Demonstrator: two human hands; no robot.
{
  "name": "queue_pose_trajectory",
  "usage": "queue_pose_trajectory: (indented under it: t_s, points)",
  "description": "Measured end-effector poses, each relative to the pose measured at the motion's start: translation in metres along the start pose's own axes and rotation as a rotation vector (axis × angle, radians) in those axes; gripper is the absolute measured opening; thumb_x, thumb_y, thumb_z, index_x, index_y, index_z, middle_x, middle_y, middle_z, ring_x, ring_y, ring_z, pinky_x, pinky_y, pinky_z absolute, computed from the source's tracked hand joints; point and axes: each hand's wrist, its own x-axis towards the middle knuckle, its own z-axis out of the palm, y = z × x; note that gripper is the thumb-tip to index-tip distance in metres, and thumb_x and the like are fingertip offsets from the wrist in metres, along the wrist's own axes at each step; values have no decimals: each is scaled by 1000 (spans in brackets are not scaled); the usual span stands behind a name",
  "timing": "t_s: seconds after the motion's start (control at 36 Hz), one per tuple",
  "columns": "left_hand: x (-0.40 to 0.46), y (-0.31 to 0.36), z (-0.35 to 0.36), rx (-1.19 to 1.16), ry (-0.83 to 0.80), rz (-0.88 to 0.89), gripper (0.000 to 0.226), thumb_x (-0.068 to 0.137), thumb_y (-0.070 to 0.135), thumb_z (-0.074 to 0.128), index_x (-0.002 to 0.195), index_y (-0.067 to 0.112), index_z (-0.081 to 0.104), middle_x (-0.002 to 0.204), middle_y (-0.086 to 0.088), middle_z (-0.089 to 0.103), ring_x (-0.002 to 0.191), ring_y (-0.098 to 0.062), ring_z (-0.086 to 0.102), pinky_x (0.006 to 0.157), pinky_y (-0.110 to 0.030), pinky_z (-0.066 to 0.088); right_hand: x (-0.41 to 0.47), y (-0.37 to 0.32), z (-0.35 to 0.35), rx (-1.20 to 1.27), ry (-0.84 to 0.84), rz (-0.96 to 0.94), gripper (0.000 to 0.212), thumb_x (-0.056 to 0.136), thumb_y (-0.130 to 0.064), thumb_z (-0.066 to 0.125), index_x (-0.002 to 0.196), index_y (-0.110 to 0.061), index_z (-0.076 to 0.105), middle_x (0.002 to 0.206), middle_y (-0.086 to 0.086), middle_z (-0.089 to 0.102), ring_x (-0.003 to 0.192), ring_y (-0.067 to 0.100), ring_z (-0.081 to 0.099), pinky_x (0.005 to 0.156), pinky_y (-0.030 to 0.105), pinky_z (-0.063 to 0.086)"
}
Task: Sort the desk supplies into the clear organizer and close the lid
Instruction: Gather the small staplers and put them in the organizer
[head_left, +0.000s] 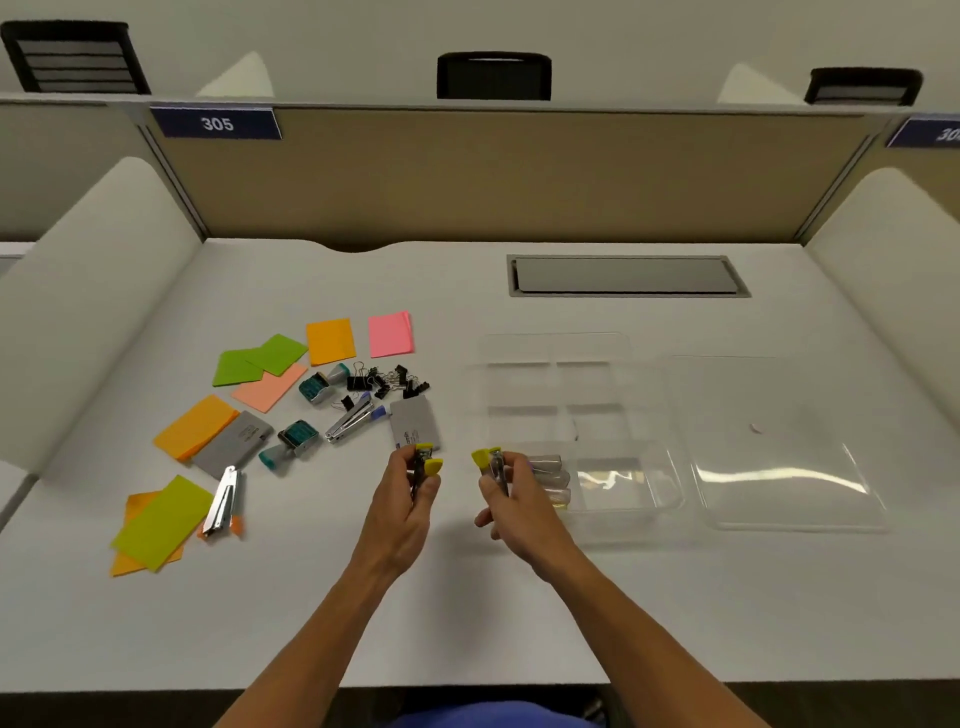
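Head view: a yellow-handled staple remover (427, 464) is gripped in the left hand (410, 499), and a second staple remover (491, 462) is gripped in the right hand (511, 493), both held above the bench (519, 613). The clear organizer (561, 395) is seen just right of the hands, its lid (779, 441) laid off beside it. Sticky notes (331, 340), binder clips (389, 382), stamps (314, 387) and staplers (224, 500) are scattered on the left.

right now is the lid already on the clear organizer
No, the lid lies flat on the desk to the right of the clear organizer, whose compartments are open on top.
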Motion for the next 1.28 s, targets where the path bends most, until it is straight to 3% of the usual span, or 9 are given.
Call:
queue_pose_trajectory:
  t_s: [0.14,0.42,0.75,0.89,1.03,1.28]
  points:
    - [2,6,10,1,-30,28,28,99,24,50,123,34,38,112,23,53,101,8,53,80,-17,45,-6,-3,-7,21,-35,45,18,103,-31,44,121,-27,42,101,-4,61,77,12,72,62,22,56]
    - [5,15,19,-4,-43,40,30,99,24,49,125,33,38,113,22,53,103,16,52,82,-12,43,-16,-5,-2,-1,-126,86,18,104,-32,44,120,-30,38,99,-8,57,77,15,72,64,25,59]
    - [11,17,13,-27,7,36,29,99,20,50,125,29,40,111,11,57,99,6,57,76,-10,46,-23,-7,22,155,-208,202,31,103,-37,43,131,-27,32,106,-3,58,71,16,73,63,30,61]
    - [14,17,12,-28,25,26,30,98,22,52,125,30,41,108,19,56,99,3,57,83,-24,50,-22,-7,21,249,-211,238,29,104,-36,43,130,-29,32,104,-3,59,73,18,74,67,32,62]
    - [18,16,12,-45,44,11,31,98,23,53,127,27,43,108,15,59,100,-2,58,87,-38,54,-19,-8,24,361,-184,276,30,104,-33,44,132,-31,34,100,-4,64,81,26,75,80,43,61]
    - [27,19,11,-78,49,10,31,97,24,54,125,30,42,109,11,60,101,-7,60,89,-44,54,-17,-3,18,375,-163,234,35,103,-31,47,136,-26,36,113,-1,61,81,23,75,80,42,61]
